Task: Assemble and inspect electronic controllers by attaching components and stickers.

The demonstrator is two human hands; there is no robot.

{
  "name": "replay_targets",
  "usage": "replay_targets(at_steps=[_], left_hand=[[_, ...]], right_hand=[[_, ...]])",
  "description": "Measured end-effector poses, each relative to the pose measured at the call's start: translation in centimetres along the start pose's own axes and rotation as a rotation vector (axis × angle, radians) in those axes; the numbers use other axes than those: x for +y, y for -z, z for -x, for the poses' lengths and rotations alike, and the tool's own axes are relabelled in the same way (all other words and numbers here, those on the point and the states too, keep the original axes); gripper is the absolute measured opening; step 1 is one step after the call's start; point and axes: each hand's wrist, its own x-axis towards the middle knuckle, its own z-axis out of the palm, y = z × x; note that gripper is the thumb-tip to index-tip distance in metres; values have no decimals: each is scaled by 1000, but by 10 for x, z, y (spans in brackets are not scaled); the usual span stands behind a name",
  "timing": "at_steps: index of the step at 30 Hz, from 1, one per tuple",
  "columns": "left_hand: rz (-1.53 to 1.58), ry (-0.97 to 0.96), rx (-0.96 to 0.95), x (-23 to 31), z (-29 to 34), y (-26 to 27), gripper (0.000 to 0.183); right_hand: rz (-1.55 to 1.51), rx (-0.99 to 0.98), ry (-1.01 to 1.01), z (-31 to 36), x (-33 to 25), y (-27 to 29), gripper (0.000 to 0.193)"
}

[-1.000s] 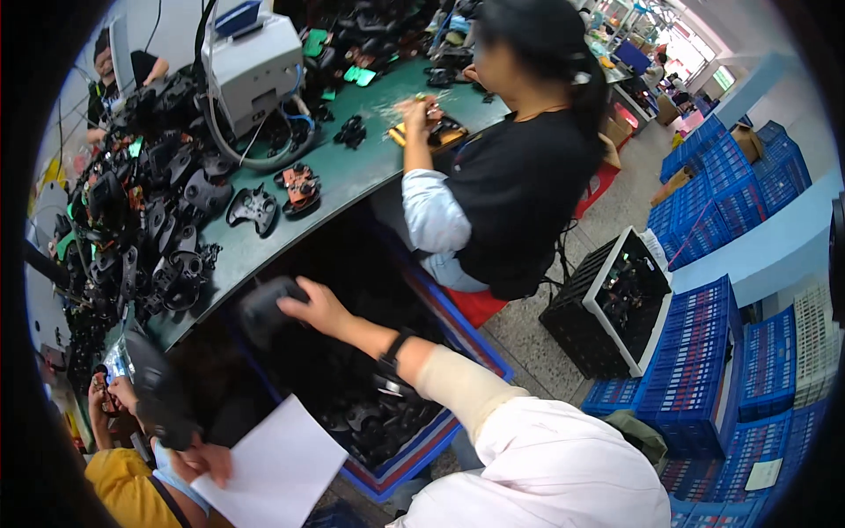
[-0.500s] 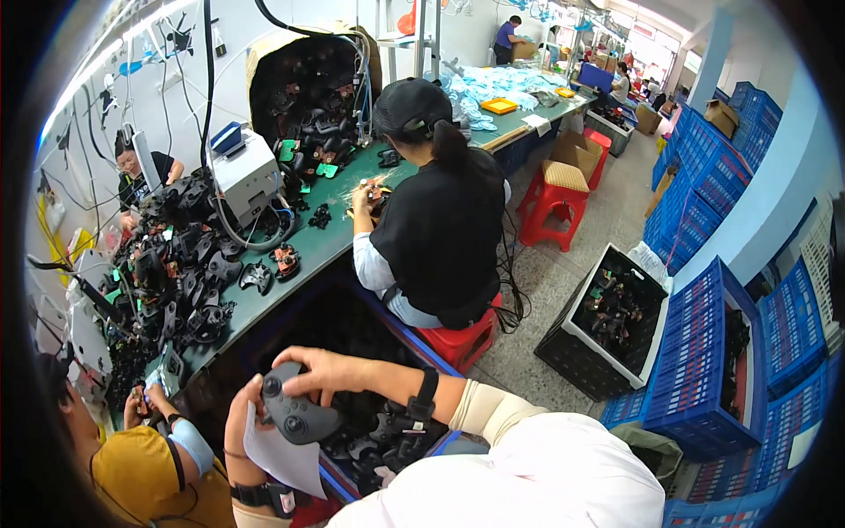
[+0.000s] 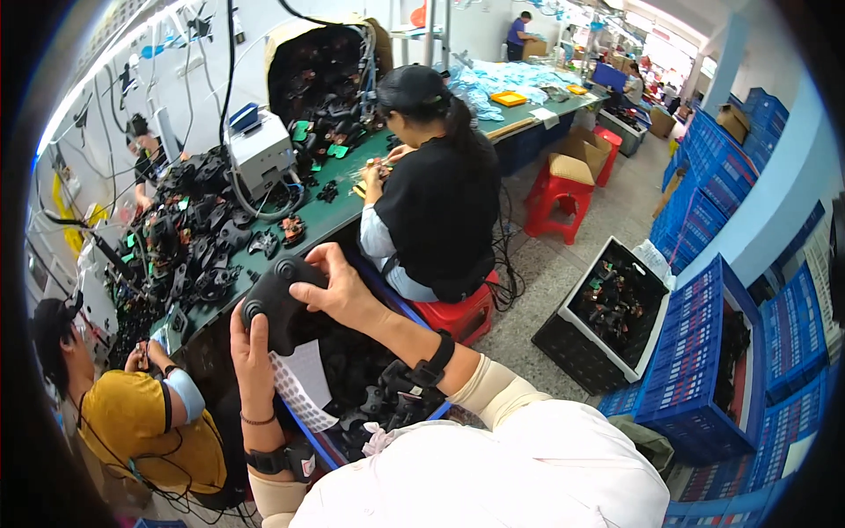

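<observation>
A black game controller [image 3: 283, 306] is held up between my two hands, tilted, with its two thumbsticks showing. My left hand [image 3: 254, 356] grips its lower left end, with the thumb close by one stick. At the upper right side, my right hand [image 3: 341, 289] grips it with thumb and fingers. A white sheet with rows of grey dots [image 3: 304, 387] hangs just below the controller by my left hand; how it is held is hidden. Beneath lies a blue-rimmed crate [image 3: 433, 414] with many black controllers [image 3: 387, 396] in it.
The green workbench [image 3: 339, 189] ahead bears a heap of controller parts [image 3: 189, 233] and a white machine [image 3: 261, 158]. A person in black [image 3: 436, 194] sits there on a red stool; a person in yellow [image 3: 154, 431] works at left. Blue crates [image 3: 695, 352] stand right, beside a black bin [image 3: 616, 308].
Both hands have raised the controller slightly and turned it, so both sticks now sit toward its left side. The sheet has swung round, and its dotted face shows.
</observation>
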Motion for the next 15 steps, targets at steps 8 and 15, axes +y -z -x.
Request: replay_targets(at_steps=[8,15], left_hand=[[-165,4,40,6,15,-6,42],[-186,1,181,2,7,-4,33]], right_hand=[[164,-112,-158,14,-27,-7,58],[35,-20,-132,11,-7,-15,38]])
